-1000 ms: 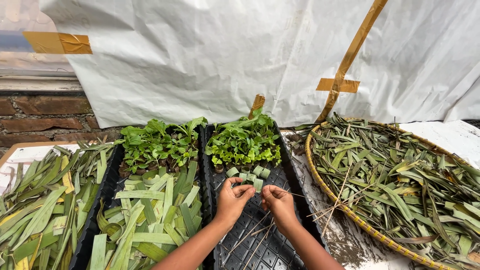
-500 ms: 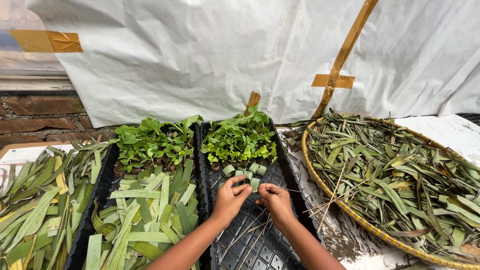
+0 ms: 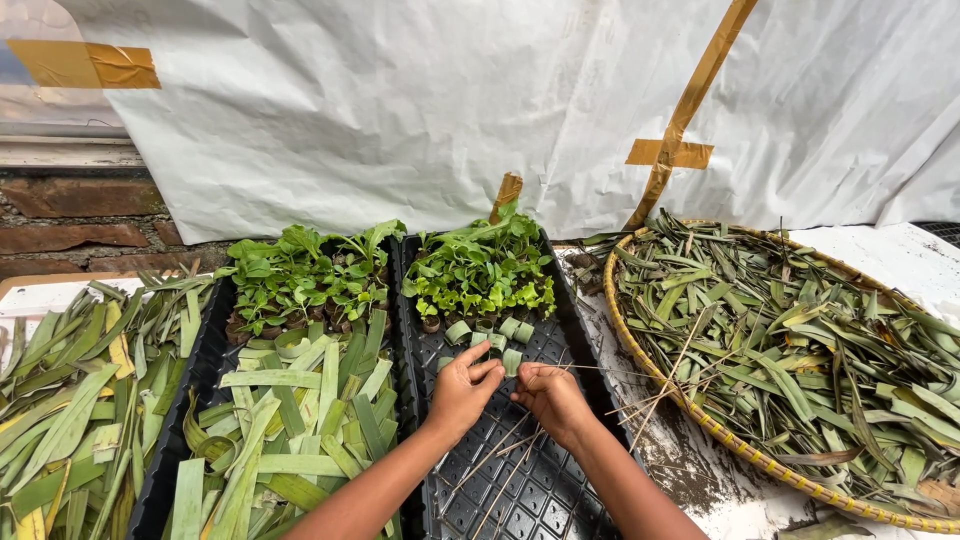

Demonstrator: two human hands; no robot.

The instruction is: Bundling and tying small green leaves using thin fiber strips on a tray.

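A: What surrounds the hands, largest first?

B: A white sheet (image 3: 420, 100) hangs beyond them. To their right lies a round woven basket (image 3: 655, 395) heaped with narrow dry leaves. Left of them, a black tray (image 3: 205, 350) carries cut green leaf strips (image 3: 300, 440) and, at its far end, seedlings (image 3: 300, 275). More long leaves (image 3: 70, 400) lie further left on the worktop (image 3: 900, 255).

A: And beneath the hands?

B: A second black tray (image 3: 540, 500), its near half bare grid. Seedlings (image 3: 480, 265) and small rolled leaf cups (image 3: 490, 332) stand just beyond the fingers; thin sticks (image 3: 500, 455) lie below the wrists.

A: State of the hands?

B: The left hand (image 3: 462, 388) and right hand (image 3: 548, 392) meet fingertip to fingertip, pinched on a small leaf piece (image 3: 511, 362) between them.

A: Room to move?

B: Open toward the near tray edge; basket rim close on the right.

A: Change from earlier?

B: Hands remain together; the view has shifted slightly.
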